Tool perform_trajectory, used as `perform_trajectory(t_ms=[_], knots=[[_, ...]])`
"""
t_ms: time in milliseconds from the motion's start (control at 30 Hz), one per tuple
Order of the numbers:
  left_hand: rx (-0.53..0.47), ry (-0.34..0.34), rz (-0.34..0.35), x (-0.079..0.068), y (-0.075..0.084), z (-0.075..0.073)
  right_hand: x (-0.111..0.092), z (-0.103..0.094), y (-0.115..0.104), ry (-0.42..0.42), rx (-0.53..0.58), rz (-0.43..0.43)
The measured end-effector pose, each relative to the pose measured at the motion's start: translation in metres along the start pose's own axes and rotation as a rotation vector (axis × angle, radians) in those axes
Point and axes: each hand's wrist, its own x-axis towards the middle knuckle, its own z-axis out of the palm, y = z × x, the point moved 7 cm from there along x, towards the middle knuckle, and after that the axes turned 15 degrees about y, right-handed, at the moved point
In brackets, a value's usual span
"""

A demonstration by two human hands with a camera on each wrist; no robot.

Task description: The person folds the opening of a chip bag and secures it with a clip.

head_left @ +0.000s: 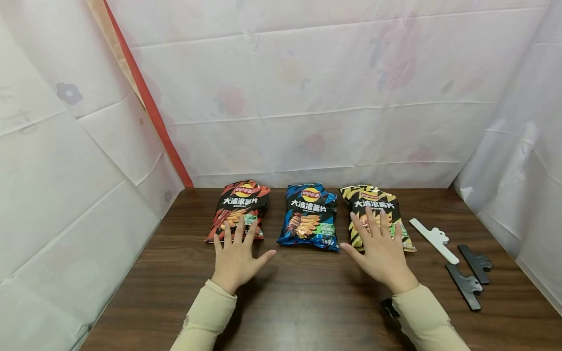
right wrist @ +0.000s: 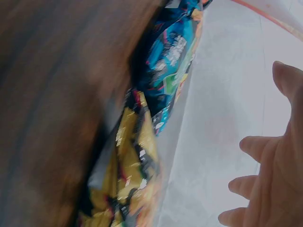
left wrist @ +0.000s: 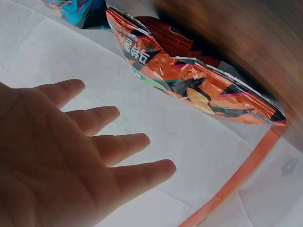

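Three bags of chips lie in a row at the back of the table: a red one [head_left: 243, 201], a blue one [head_left: 309, 214] and a yellow one [head_left: 381, 200]. My left hand [head_left: 237, 263] hovers with fingers spread in front of the red bag, its fingertips overlapping the bag's lower part in the head view. Likewise spread, my right hand [head_left: 383, 256] is over the front of the yellow bag and covers part of it. Neither hand holds anything. The left wrist view shows the left palm [left wrist: 52, 161] apart from the red bag.
On the right side of the brown wooden table [head_left: 303, 297] lie a white bag clip [head_left: 434, 241] and two black bag clips [head_left: 474, 263]. A small black object [head_left: 389, 307] is partly hidden by the right sleeve. White patterned sheets [head_left: 307, 97] hang behind and at both sides.
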Motion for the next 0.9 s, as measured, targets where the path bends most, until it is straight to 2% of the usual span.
perform_trajectory(t_ms=[233, 400, 567, 667, 900], knots=[[-0.024, 0.058, 0.022, 0.011, -0.005, -0.007, 0.021, -0.007, -0.020, 0.081, 0.080, -0.022], [-0.054, 0.093, 0.019, 0.020, -0.010, -0.017, 0.037, -0.009, -0.035, 0.131, 0.210, -0.023], [-0.106, 0.130, 0.009, 0.029, -0.020, -0.021, 0.052, -0.006, -0.048, 0.123, 0.368, -0.009], [-0.161, 0.117, -0.008, 0.033, -0.030, -0.019, 0.060, 0.001, -0.058, 0.084, 0.445, 0.010], [-0.258, 0.022, -0.090, 0.037, -0.054, -0.008, 0.075, 0.028, -0.086, -0.009, 0.503, 0.022]])
